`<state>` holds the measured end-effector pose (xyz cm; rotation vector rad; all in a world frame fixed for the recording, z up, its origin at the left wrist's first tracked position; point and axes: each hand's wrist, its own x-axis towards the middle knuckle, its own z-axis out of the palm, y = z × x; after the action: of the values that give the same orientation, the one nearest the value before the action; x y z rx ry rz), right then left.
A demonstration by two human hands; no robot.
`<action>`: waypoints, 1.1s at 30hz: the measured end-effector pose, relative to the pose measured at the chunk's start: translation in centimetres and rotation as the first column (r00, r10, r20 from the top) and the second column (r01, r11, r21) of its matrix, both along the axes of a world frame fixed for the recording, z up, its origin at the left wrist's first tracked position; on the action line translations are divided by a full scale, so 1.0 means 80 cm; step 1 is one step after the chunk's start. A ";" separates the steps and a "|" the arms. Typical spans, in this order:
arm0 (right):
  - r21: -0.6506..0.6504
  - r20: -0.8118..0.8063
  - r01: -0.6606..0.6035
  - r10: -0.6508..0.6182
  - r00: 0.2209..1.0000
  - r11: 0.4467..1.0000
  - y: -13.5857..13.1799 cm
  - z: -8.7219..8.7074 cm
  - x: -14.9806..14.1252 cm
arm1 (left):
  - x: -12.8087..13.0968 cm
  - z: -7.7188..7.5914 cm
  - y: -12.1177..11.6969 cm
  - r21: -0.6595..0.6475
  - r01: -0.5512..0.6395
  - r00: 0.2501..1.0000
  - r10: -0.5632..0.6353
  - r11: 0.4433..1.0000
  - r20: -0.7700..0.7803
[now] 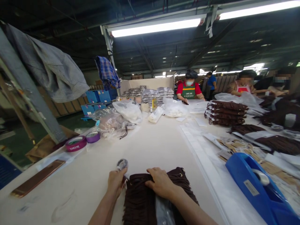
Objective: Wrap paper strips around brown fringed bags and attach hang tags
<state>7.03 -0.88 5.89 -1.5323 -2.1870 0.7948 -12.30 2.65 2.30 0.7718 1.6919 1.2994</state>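
Note:
A dark brown fringed fabric piece with metal eyelets (pixel 138 197) lies at the front of the table, a strip of clear plastic (pixel 164 209) across its middle. My right hand (pixel 161 182) rests on its upper part, thumb and fingers spread apart. At its left edge, my left hand (pixel 114 182) is closed, with a thin white string (pixel 126 183) showing at the fingertips; anything else inside the fingers is hidden. Just beyond the left hand is a small roll of clear tape (pixel 122 163).
Left are a phone (pixel 38 178) and purple tape rolls (pixel 76 143). Plastic-bagged goods (pixel 110 123) lie ahead. A blue tape dispenser (pixel 255 187), tags (pixel 243 147) and stacked brown fringed pieces (pixel 226 113) are on the right. A co-worker (pixel 190 90) stands across the table.

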 end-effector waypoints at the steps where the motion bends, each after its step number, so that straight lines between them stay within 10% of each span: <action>1: -0.009 0.006 -0.013 0.013 1.000 1.000 0.002 -0.001 -0.002 | 0.003 -0.001 0.005 -0.004 -0.010 1.000 0.010 1.000 0.022; 10: 0.145 -0.020 0.023 -0.020 1.000 0.989 -0.004 -0.029 -0.008 | 0.017 0.012 -0.001 0.038 0.251 0.940 -0.253 0.967 0.229; 16: 0.570 -0.093 0.028 0.031 0.995 0.821 -0.015 -0.053 -0.014 | 0.009 0.029 -0.018 0.082 0.590 0.797 -0.564 0.803 -0.215; 26: 0.700 -0.084 0.035 0.033 0.996 0.713 -0.016 -0.070 -0.010 | 0.002 0.017 -0.031 0.051 0.548 0.808 -0.513 0.835 -0.291; 33: 0.706 -0.044 0.000 0.045 0.998 0.708 -0.024 -0.075 -0.003 | -0.001 0.019 -0.019 0.009 0.686 0.703 -0.659 0.728 -0.269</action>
<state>6.76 -2.79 -0.11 -1.0553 -2.0909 -0.0448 -12.39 1.12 3.85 1.5095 1.3055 0.7862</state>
